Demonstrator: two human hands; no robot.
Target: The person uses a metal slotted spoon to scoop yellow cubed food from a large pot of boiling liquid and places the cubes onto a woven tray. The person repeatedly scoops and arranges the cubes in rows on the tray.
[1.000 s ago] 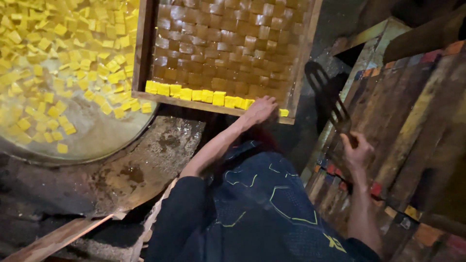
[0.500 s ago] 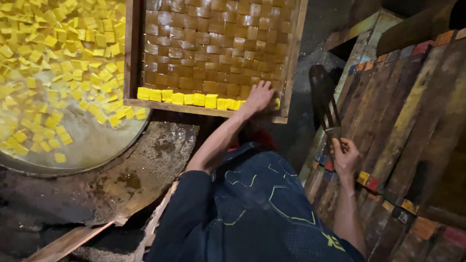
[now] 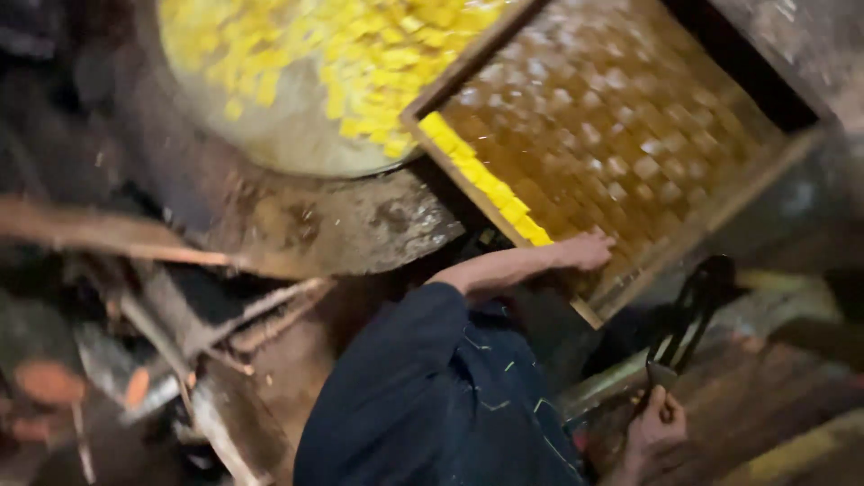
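My left hand (image 3: pixel 585 250) reaches forward and lies on the near edge of a wooden-framed woven tray (image 3: pixel 720 211), gripping it beside a row of yellow cubes (image 3: pixel 486 180) that lines that edge. My right hand (image 3: pixel 655 432) is at the lower right. It is closed on the handle of a dark slotted skimmer (image 3: pixel 697 297) that points up toward the tray's corner. A wide round pan (image 3: pixel 297 135) at the upper left holds several yellow cubes (image 3: pixel 360 45) in pale liquid. My dark blue clothing (image 3: pixel 432 396) fills the lower middle.
The pan sits in a rough, stained stove surround (image 3: pixel 360 225). Wooden sticks and scraps (image 3: pixel 180 306) lie at the left. Dark wooden planks (image 3: pixel 774 396) are at the lower right. The frame is blurred.
The view has swung and tilted, so the tray now sits diagonally at the upper right. My left hand stays on the tray's near edge. My right hand still holds the skimmer, lower in view.
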